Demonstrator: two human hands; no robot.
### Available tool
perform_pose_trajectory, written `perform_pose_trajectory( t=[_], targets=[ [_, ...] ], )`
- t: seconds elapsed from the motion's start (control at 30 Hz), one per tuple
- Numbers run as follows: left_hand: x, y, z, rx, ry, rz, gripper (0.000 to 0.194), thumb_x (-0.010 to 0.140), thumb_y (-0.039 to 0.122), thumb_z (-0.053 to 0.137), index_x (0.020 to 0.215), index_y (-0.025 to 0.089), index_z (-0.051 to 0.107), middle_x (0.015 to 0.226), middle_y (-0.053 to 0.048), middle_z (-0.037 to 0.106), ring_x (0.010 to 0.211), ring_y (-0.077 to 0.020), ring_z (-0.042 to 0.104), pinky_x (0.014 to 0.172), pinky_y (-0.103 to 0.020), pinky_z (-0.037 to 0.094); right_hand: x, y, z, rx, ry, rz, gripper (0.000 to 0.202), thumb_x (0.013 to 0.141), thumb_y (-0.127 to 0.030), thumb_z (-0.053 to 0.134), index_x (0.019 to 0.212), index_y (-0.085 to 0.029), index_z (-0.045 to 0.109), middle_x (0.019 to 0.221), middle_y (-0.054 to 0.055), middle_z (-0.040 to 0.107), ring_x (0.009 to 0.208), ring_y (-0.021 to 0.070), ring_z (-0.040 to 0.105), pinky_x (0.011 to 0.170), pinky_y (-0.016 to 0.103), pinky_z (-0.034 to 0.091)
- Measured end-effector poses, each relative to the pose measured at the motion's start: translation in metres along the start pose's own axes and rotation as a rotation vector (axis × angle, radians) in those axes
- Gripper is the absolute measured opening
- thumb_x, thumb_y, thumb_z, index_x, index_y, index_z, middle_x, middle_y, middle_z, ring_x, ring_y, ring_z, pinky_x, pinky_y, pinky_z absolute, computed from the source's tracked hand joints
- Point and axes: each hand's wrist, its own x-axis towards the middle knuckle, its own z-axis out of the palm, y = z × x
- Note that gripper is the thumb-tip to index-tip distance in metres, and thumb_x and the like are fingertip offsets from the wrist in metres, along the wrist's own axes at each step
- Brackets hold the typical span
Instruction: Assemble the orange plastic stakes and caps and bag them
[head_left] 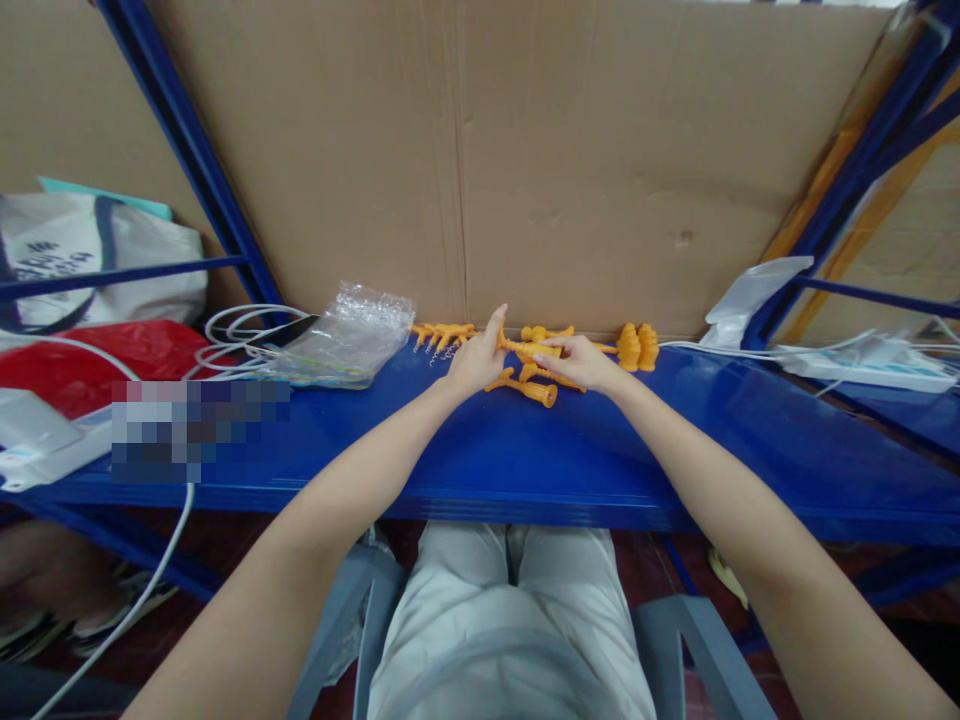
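Both hands meet over a group of orange plastic pieces at the back of the blue table. An orange rod-like piece [523, 348] lies between them. My left hand [478, 358] has its fingers at the rod's left end, one finger pointing up. My right hand [583, 362] pinches its right portion. Just below lie an orange piece with a round open end [541, 393] and other orange parts, partly hidden by the hands. Left of my left hand is an orange branched piece [442, 332] with thin coils beside it. To the right, two ridged orange pieces [637, 347] stand side by side.
A cardboard sheet [465, 160] rises behind the blue table [570, 460]. Clear plastic bags [352, 335] and coiled white cables [240, 335] lie at left. Power strips [862, 368] sit at right. Blue metal posts [202, 150] frame both sides. Another person's leg [52, 570] shows at lower left.
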Motion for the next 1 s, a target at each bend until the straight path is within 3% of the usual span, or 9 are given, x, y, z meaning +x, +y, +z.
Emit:
perform_pose_trajectory(
  t=[0.13,0.27,0.57,1.0],
  targets=[
    [0.0,0.0,0.0018,0.054,-0.063,-0.069,0.069,0.094,0.029,0.049,0.156,0.014,0.025,0.106,-0.015,0.074,0.1,-0.0273,0.071,0.09,-0.037,0.052,-0.0021,-0.0003,-0.0039,-0.434,0.078,-0.158,0.029,0.09,-0.032,0.058,0.112,-0.017,0.07,0.111,0.013,0.072,0.102,0.0277,0.066,0.09,0.044,0.052],
    [-0.0006,0.002,0.0018,0.067,-0.077,-0.116,0.063,0.094,0.035,0.051,0.151,0.015,0.034,0.116,-0.018,0.072,0.109,-0.0303,0.069,0.094,-0.04,0.051,-0.0047,0.0002,-0.0055,-0.632,0.067,-0.206,0.034,0.093,-0.027,0.053,0.123,-0.017,0.064,0.12,0.016,0.068,0.113,0.0291,0.062,0.093,0.043,0.051],
    [-0.0036,0.0074,0.0019,0.068,-0.082,-0.151,0.056,0.092,0.034,0.051,0.145,0.018,0.041,0.116,-0.016,0.071,0.114,-0.0323,0.067,0.096,-0.042,0.049,-0.0057,0.0013,-0.0016,-0.65,0.049,-0.176,0.033,0.096,-0.037,0.049,0.117,-0.016,0.065,0.119,0.016,0.069,0.111,0.0305,0.064,0.093,0.044,0.05],
    [-0.0023,0.0091,0.0044,0.096,-0.108,-0.169,0.053,0.092,0.033,0.05,0.142,0.018,0.045,0.122,-0.017,0.069,0.116,-0.0343,0.066,0.095,-0.043,0.05,-0.004,-0.0032,-0.004,-0.768,0.039,-0.258,0.026,0.088,-0.02,0.052,0.112,-0.019,0.061,0.112,0.014,0.066,0.106,0.03,0.059,0.099,0.048,0.042]
  ],
)
